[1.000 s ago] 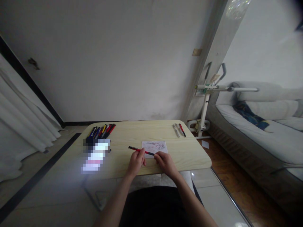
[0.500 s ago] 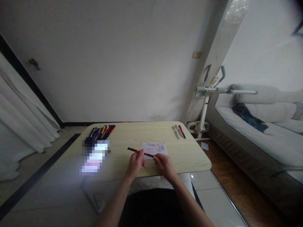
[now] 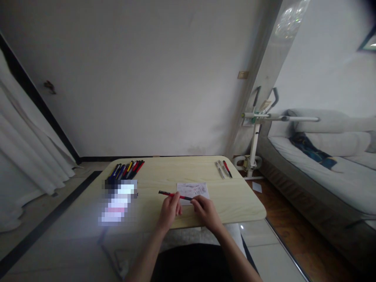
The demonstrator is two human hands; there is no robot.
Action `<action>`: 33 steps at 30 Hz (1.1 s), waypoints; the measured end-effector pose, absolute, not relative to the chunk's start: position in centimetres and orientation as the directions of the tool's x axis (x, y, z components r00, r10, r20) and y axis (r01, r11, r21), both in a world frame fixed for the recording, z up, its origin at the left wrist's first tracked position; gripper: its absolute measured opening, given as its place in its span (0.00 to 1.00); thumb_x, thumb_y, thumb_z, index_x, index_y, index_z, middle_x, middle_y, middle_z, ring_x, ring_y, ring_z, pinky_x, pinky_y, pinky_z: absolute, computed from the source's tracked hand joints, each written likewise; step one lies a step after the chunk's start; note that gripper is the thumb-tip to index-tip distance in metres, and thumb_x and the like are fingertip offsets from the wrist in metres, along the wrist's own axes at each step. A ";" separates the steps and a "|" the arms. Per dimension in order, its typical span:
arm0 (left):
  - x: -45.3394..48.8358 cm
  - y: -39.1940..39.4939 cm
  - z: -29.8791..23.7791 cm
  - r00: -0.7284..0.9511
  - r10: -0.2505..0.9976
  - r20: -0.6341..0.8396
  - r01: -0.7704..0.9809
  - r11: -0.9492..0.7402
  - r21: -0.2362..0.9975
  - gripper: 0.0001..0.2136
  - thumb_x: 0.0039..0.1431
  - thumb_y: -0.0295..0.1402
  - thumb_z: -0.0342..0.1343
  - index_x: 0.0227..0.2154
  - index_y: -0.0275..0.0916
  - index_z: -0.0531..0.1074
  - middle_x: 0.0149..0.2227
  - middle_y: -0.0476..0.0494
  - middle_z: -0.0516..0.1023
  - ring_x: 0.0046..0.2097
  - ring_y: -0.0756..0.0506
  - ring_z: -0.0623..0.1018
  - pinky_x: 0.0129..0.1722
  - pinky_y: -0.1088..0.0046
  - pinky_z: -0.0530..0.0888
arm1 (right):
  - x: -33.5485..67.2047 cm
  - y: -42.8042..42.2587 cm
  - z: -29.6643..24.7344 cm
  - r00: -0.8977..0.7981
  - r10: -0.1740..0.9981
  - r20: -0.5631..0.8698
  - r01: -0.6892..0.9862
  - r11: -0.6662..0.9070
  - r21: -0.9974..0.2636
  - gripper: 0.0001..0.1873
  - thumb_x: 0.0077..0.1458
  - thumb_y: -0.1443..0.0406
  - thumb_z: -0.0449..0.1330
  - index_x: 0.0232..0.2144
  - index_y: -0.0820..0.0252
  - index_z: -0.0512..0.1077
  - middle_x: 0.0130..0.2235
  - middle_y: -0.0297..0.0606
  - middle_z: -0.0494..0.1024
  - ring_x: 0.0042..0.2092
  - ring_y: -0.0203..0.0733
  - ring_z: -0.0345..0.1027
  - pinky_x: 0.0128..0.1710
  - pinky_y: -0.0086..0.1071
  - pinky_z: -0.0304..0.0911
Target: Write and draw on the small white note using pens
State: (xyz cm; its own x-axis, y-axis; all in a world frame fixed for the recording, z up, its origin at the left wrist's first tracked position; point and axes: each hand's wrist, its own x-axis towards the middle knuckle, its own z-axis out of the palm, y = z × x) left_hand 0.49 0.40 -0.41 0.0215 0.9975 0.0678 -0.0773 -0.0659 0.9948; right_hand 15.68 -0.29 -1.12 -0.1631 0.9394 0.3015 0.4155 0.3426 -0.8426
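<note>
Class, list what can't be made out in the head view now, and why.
Head view: wording on the paper, too small and blurred.
Head view: right end of the red-and-black pen, covered by the right hand.
Head view: a middle stretch of it, behind the left hand.
Head view: what the pixelated patch shows, masked by blocks.
Head view: rest of the wall frame, cut off by the right edge.

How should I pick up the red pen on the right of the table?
Perhaps pinch the red pen round its middle, coming from above and the right. It's long and thin, and two pale pens lie close on its left. The right hand is nearer, though it's holding one end of another pen.
</note>
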 end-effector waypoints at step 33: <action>0.5 0.3 -0.2 0.048 0.996 0.069 -0.049 -0.066 0.997 0.22 0.52 0.45 0.45 0.09 0.39 0.56 0.08 0.53 0.56 0.14 0.52 0.64 0.19 0.75 0.63 | 16.2 -0.7 -0.1 -0.242 0.920 0.308 0.432 0.386 -0.815 0.16 0.56 0.63 0.46 0.19 0.61 0.65 0.20 0.31 0.67 0.24 0.33 0.60 0.26 0.24 0.54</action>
